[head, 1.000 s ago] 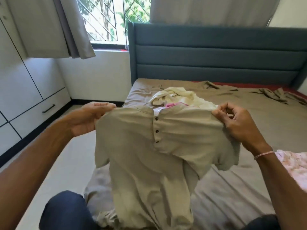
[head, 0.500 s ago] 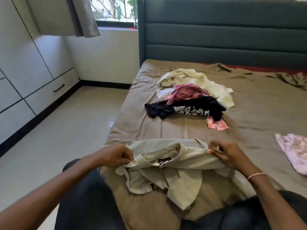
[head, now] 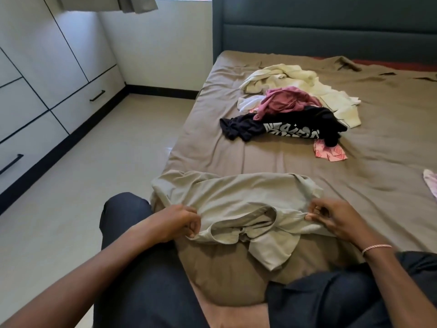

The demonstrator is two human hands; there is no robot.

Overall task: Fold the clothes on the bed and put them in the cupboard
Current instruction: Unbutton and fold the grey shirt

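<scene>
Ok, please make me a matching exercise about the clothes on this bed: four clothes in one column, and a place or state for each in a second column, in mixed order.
Column one
1. beige shirt
2. black garment
3. cream garment
4. maroon garment

Column two
A. lies closest to the headboard
B. spread nearest the person, held at both sides
C. shows white lettering
D. lies crumpled between the cream one and the black one

Pairs: 1-B, 2-C, 3-A, 4-D
</scene>
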